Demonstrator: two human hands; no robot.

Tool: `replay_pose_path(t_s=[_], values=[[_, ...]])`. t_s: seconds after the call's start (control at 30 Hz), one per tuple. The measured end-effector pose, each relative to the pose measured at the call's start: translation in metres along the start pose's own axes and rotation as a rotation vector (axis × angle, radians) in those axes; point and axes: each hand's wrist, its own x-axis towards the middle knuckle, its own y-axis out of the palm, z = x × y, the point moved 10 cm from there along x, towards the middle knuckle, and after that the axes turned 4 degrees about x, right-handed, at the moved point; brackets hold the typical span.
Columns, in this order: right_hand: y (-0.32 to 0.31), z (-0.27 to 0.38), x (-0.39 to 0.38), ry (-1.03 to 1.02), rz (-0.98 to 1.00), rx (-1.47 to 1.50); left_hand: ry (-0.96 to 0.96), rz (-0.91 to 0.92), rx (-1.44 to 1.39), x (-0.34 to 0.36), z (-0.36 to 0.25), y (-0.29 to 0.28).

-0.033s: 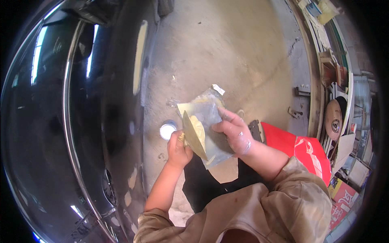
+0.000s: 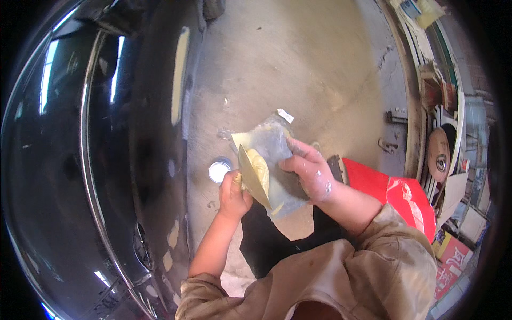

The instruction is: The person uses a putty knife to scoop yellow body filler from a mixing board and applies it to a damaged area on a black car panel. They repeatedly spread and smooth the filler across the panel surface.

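My left hand (image 2: 234,198) is closed on a flat, yellowish putty spreader (image 2: 250,175), tilted on its edge. A thick lump of pale yellow putty (image 2: 260,164) clings to its right face. My right hand (image 2: 314,173) grips a greyish, translucent flat sheet (image 2: 271,144) by its right side, thumb on top and the other fingers mostly hidden. The spreader's lower tip meets or nearly meets the sheet, where a smear of putty lies. White residue marks the right hand near the wrist.
A black car (image 2: 141,106) with pale filler patches (image 2: 180,74) stands close on my left. An open can (image 2: 219,170) with a white top or contents sits on the floor. At right are a red object (image 2: 368,181) and a cluttered shelf (image 2: 448,101) with a round disc (image 2: 439,154).
The whole view has shifted slightly. The spreader has tilted a little against the sheet, and both hands keep their hold.
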Motion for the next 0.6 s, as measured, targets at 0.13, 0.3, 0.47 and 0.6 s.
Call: replay_pose_path(t_s=[0.13,0.3,0.47,0.6], values=[[-0.030,0.050,-0.016,-0.022,0.051,-0.019,0.088,0.058,0.166,0.008,-0.023,0.025],[-0.051,0.113,-0.048,-0.043,0.138,0.094,0.111,0.364,0.459,0.017,-0.040,0.068],[-0.076,0.201,-0.061,-0.504,0.117,0.017,-0.593,0.186,-0.449,0.019,-0.027,0.073],[-0.085,0.229,-0.048,-0.719,0.069,-0.231,-0.639,0.121,-1.080,0.038,-0.075,0.078]])
